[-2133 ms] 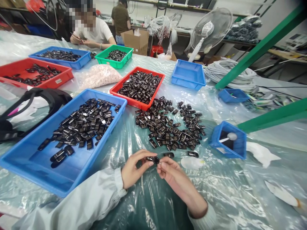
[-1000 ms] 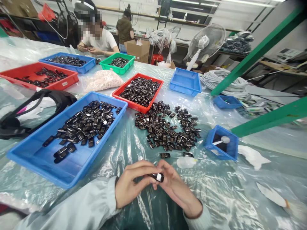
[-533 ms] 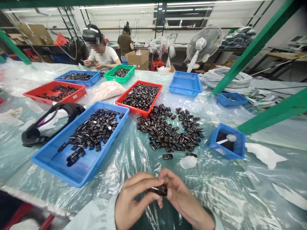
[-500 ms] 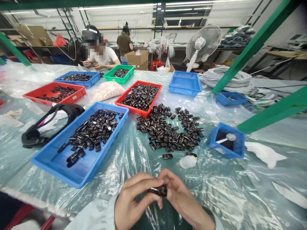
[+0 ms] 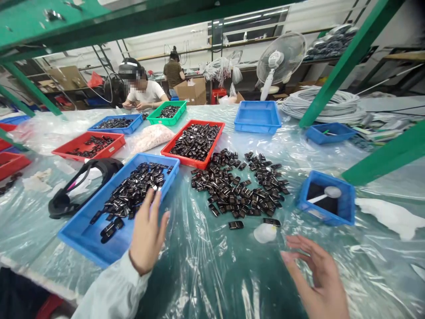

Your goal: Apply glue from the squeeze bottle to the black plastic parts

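My left hand (image 5: 149, 235) reaches over the right side of the large blue tray (image 5: 88, 248), its fingers apart and nothing seen in its grip. Its fingertips are by a heap of small glossy black plastic pieces (image 5: 129, 190) in that tray; I cannot tell whether they touch. My right hand (image 5: 318, 274) is held above the plastic-covered table at the lower right, fingers spread, holding nothing visible. Nearest to it is a small whitish pad (image 5: 264, 233). A single black plastic piece (image 5: 236, 225) lies to the left of the pad, and a second one (image 5: 271, 222) lies at its upper edge.
A loose pile of black pieces (image 5: 239, 192) spreads across the middle. Behind it stand a full red tray (image 5: 169, 153) and a blue tray (image 5: 257, 128). A blue bin (image 5: 327, 217) holds dark material and a white scoop. Green posts (image 5: 381, 159) rise at right. Two people sit or stand beyond.
My hands have parted. The left moved up and left to the blue tray and the right moved rightward. The black piece they held is no longer in them. The camera view has shifted.
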Available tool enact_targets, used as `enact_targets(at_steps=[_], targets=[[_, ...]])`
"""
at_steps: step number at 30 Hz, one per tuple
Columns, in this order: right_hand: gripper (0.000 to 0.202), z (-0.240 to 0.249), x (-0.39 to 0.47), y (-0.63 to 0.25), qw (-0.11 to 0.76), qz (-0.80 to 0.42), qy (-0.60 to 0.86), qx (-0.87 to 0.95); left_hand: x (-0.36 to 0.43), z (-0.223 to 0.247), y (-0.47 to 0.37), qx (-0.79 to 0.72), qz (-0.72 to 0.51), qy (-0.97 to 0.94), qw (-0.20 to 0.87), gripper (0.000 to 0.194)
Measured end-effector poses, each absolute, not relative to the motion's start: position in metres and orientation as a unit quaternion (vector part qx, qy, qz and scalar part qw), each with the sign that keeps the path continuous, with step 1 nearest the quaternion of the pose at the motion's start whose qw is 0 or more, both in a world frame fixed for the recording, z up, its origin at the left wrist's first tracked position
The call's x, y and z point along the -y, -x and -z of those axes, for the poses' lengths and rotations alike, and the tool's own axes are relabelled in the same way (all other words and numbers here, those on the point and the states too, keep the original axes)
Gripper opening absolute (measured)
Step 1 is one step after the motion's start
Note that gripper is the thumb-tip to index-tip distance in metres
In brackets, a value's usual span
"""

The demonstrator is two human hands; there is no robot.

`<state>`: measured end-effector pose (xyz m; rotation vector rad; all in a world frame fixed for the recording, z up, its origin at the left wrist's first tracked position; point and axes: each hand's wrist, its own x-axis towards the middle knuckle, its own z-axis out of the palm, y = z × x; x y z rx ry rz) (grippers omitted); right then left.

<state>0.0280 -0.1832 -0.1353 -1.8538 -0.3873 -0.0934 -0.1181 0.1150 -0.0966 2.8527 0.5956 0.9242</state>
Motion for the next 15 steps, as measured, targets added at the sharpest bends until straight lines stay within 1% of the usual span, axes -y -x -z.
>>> enact_targets(at_steps=[2,4,7,10,12,15], targets=[[0.047,0.143,0.181,-0.039,0.552,0.025,0.802,0.227,-0.095,0.108,0.099,-0.119,-0.248,-0.956,0.101,0.040],[0.051,0.151,0.175,-0.046,0.534,-0.010,0.804,0.263,-0.078,0.120,0.076,-0.090,-0.208,-0.962,0.152,0.034],[0.041,0.163,0.169,-0.050,0.516,-0.055,0.808,0.279,-0.066,0.137,0.041,-0.118,-0.200,-0.957,0.172,0.036],[0.033,0.172,0.169,-0.053,0.509,-0.044,0.814,0.276,-0.065,0.149,0.018,-0.153,-0.203,-0.946,0.202,0.036],[0.034,0.175,0.171,-0.053,0.507,-0.037,0.817,0.270,-0.065,0.154,0.012,-0.157,-0.199,-0.935,0.247,0.029],[0.034,0.174,0.174,-0.052,0.504,-0.037,0.821,0.266,-0.065,0.158,0.015,-0.154,-0.189,-0.907,0.342,0.019]])
